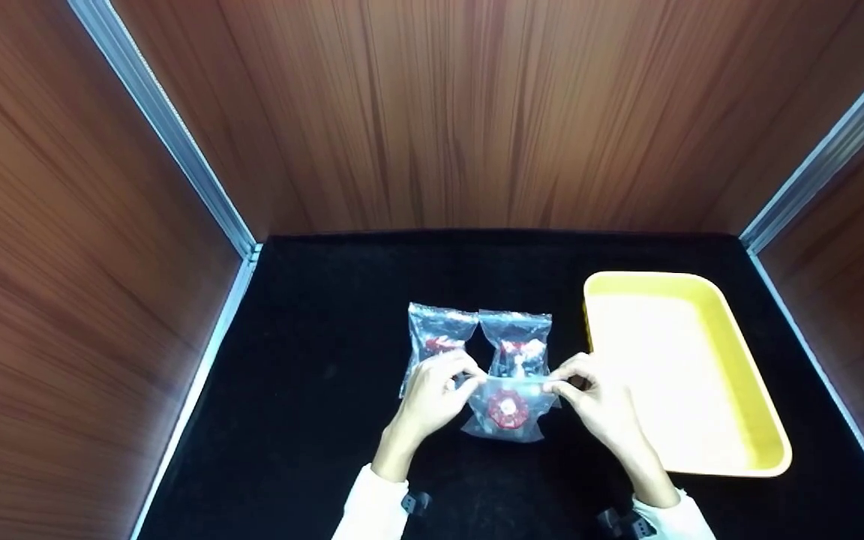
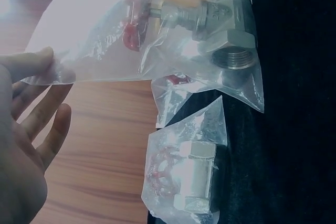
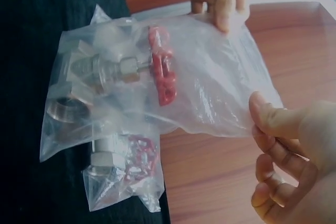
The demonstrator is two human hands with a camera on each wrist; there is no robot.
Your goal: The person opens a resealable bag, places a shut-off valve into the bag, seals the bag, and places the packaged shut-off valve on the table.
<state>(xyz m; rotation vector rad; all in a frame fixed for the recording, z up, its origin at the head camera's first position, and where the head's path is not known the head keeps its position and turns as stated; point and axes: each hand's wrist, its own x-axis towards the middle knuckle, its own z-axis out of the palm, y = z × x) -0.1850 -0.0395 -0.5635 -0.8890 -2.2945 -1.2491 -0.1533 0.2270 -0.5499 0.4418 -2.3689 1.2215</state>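
Observation:
A clear plastic bag [image 1: 508,428] hangs between both hands, its top edge stretched flat. Inside it is a metal gate valve [image 3: 97,74] with a red handwheel [image 3: 164,66]. My left hand [image 1: 436,394] pinches the bag's left top corner between thumb and fingers; my right hand [image 1: 595,399] pinches the right top corner. Behind it, two more bagged valves lie on the black cloth: one at the left [image 1: 439,322], partly covered by my left hand, and one at the right [image 1: 516,330], partly covered by the held bag.
A yellow tray [image 1: 766,420] lies on the black cloth [image 1: 312,375] to the right, close to my right hand. Wood-grain panels [image 1: 462,135] stand at the back and both sides, with metal strips [image 1: 177,127] along their joints.

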